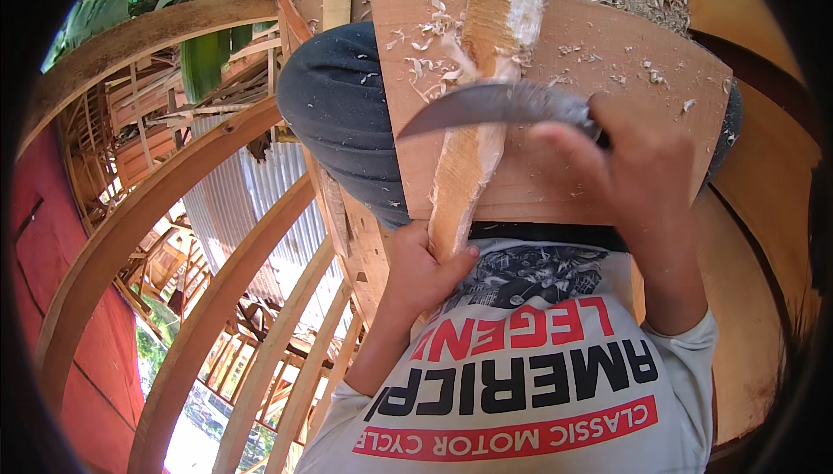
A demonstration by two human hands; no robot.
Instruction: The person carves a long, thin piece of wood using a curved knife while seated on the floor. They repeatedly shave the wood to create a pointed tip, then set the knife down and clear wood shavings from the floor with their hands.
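The left hand (427,270) is closed round the near end of a stick (462,181), its thumb lying along the side of the wood; the right hand (646,161), slightly blurred, is closed round the handle of a knife (495,108), hiding most of that handle. The stick runs from the left fist away from the person, over a board (555,187) and out past the upper edge of the view; its faces are rough, part yellowish and part pale. The knife lies across the stick, its curved blade reaching to the left, with the tip beyond the stick's left side; I cannot tell whether blade and wood touch.

The board rests across the person's 2 thighs, in dark trousers (334,105); shavings (429,36) are scattered on it, mostly toward its far side, with 1 thick spread of them on the planks beyond; a few flecks cling to the trousers. The person wears a pale shirt (555,344) with a dark picture, red and black lettering and a red band.

To the left stand curved slats (230,273); past them are corrugated sheets (278,179), a green leaf (201,66) and a red panel (95,300); brownish wooden surfaces (746,283) fill the right side.
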